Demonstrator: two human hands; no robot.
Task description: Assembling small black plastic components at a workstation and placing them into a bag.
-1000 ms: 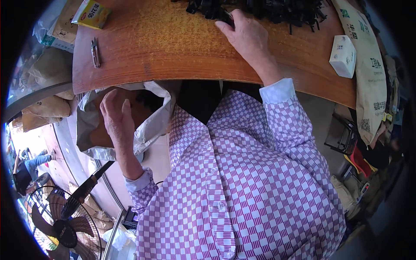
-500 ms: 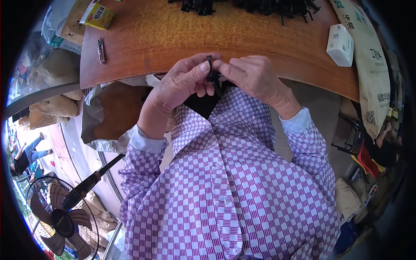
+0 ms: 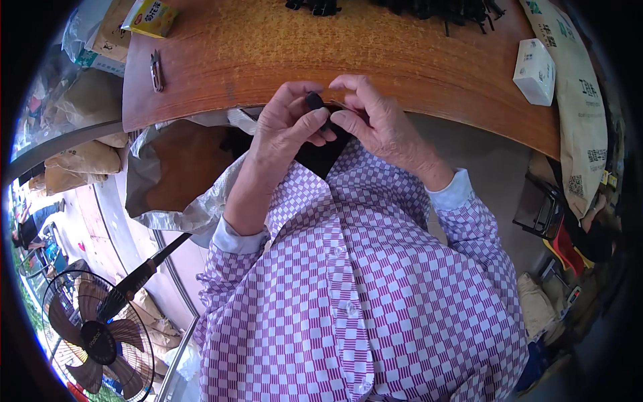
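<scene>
Just beyond the table's front edge, I hold up a small black piece (image 3: 315,102), rounded at its upper end, whose exact kind I cannot make out. My left hand (image 3: 289,124) is closed on it, pinching it between thumb and fingers. Close on the other side is my right hand (image 3: 385,127), its thumb against the lower part of the piece and its index finger raised and bent. The right fingertips partly hide what lies between them. Below both hands a black cloth (image 3: 320,159) lies over my lap.
On the wooden table (image 3: 268,60) lie thread snips (image 3: 157,72), a yellow box (image 3: 150,18), a white tissue pack (image 3: 534,72) and a heap of black pieces (image 3: 462,10). An open sack (image 3: 181,167) hangs at the left front edge. A fan (image 3: 100,342) stands lower left.
The black piece has turned, so its rounded end shows. My right index finger has lifted from its bent grip, and my right thumb has come lower against the piece.
</scene>
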